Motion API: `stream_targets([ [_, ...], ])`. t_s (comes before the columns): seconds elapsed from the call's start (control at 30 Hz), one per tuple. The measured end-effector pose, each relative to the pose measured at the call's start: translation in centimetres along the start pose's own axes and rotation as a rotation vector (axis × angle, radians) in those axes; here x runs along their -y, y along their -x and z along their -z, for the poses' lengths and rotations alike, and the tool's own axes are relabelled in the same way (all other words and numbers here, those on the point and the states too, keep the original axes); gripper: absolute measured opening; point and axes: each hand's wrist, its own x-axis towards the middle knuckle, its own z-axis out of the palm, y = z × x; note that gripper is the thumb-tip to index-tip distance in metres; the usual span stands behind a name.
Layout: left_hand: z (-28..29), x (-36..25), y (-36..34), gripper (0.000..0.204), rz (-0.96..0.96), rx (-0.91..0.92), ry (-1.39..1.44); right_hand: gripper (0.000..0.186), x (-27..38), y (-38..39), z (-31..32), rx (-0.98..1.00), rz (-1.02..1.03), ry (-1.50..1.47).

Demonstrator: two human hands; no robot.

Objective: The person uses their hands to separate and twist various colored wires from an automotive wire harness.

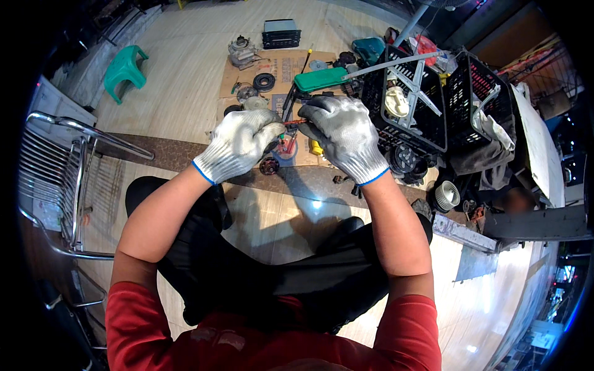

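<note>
My left hand (238,145), in a white knit glove with a blue cuff, is closed with its thumb and fingers pinched together. Facing it, my right hand (346,131) wears a matching glove and is closed too. Between the fingertips of both runs a thin reddish strip (295,122), perhaps a wire; its exact kind is too small to make out. Under the hands lies flattened cardboard (301,159) with printed patches. A small round dark part (270,166) sits by my left wrist, and a yellow piece (316,148) shows beside my right hand.
Ahead lie a black ring (264,81), a metal mechanism (242,51), a black box-shaped unit (281,34) and a long green case (320,79). Black crates (438,131) full of parts stand right. A green stool (125,71) and a metal chair (74,185) are left.
</note>
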Motion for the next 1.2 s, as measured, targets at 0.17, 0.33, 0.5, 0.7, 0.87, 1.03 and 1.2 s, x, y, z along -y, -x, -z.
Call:
stream_targets([
  [0.17,0.8,0.3,-0.3,0.032,0.03,0.118,0.06,0.02,0.1,0.3,0.3,0.025,0.093,0.163],
  [0.33,0.7,0.0,-0.4,0.033,0.007,0.127,-0.046,0.021,-0.1,0.6,0.7,0.058,0.091,0.102],
  [0.5,1.0,0.3,-0.4,0.036,0.075,0.113,-0.045,0.022,-0.8,0.0,0.3,-0.098,-0.005,-0.349],
  [0.7,0.3,2.1,-0.6,0.036,-0.011,-0.013,-0.1,0.035,-2.0,0.5,1.0,0.051,-0.428,-0.556],
  [0.87,0.3,0.9,-0.4,0.033,0.109,0.048,-0.021,0.044,0.4,-0.1,-0.1,0.261,-0.588,-0.817],
  [1.03,0.3,1.1,-0.5,0.029,0.119,0.085,0.118,0.03,0.9,-0.1,-1.8,0.183,-0.517,-0.917],
  [1.2,0.8,0.5,-0.9,0.023,0.372,0.251,0.535,0.027,-0.9,0.5,-3.2,-0.062,0.01,-0.507],
])
